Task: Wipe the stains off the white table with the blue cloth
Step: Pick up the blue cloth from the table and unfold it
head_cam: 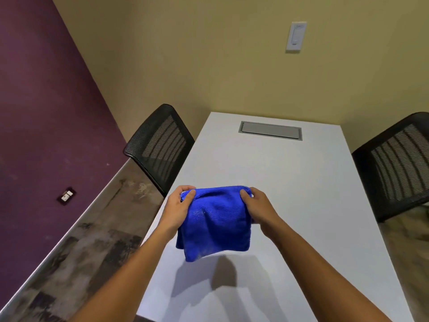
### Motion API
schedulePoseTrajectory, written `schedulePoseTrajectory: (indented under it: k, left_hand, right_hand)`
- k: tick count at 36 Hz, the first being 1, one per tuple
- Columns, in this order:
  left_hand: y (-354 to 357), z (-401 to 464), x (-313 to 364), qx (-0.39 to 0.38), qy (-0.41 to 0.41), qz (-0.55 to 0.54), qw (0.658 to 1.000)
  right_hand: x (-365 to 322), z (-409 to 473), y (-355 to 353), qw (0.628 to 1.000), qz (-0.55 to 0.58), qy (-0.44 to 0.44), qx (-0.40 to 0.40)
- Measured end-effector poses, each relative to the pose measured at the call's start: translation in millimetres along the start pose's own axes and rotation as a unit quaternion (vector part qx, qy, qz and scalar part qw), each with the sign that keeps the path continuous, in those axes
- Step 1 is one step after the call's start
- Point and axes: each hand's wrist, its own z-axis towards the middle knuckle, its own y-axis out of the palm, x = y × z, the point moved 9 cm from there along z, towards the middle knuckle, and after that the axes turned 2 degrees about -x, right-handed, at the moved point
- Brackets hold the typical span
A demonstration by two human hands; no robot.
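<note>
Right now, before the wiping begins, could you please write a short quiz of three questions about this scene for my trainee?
1. True or false: the blue cloth lies flat on the white table.
2. Which hands hold the cloth? A) left hand only B) right hand only C) both
3. Fill in: a black mesh chair stands at each ____ of the table.

Key: 1. False, it hangs in the air above its shadow. 2. C, each hand grips an upper corner. 3. side.
</note>
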Motion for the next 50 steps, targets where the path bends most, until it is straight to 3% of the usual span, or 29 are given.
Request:
schedulePoseTrajectory:
  k: [6, 14, 22, 27, 33, 40, 47, 50]
  left_hand:
    - [21, -8, -8, -0.073, -0.043, -0.059, 0.995]
    - [41, -2, -15, -0.155, -0.061, -0.143, 0.976]
    - [81, -22, -15, -0.31, -0.123, -0.256, 0.907]
    - [113, -60, -11, -0.419, -0.093, -0.268, 0.863]
    - [122, -56, -14, -0.374, -0.122, -0.336, 0.855]
    - [119, -40, 5, -0.349, -0.084, -0.198, 0.912]
    - [124, -41, 2, -0.324, -0.125, -0.187, 0.919]
    - [126, -41, -14, -0.314, -0.181, -0.176, 0.915]
  right_hand:
    - [14, -25, -3, 0.995, 0.077, 0.063, 0.011]
    - [-9, -47, -6, 0.986, 0.154, 0.046, 0.041]
    - [-31, -63, -8, 0.966, 0.257, 0.003, 0.024]
    - [-27, -70, -7, 0.912, 0.408, 0.025, 0.013]
    - [-1, -74, -20, 0.87, 0.484, 0.062, 0.071]
    - [29, -73, -45, 0.833, 0.533, 0.068, 0.133]
    - [80, -81, -31, 0.822, 0.557, 0.101, 0.065]
    - [94, -92, -16, 0.849, 0.519, 0.094, 0.037]
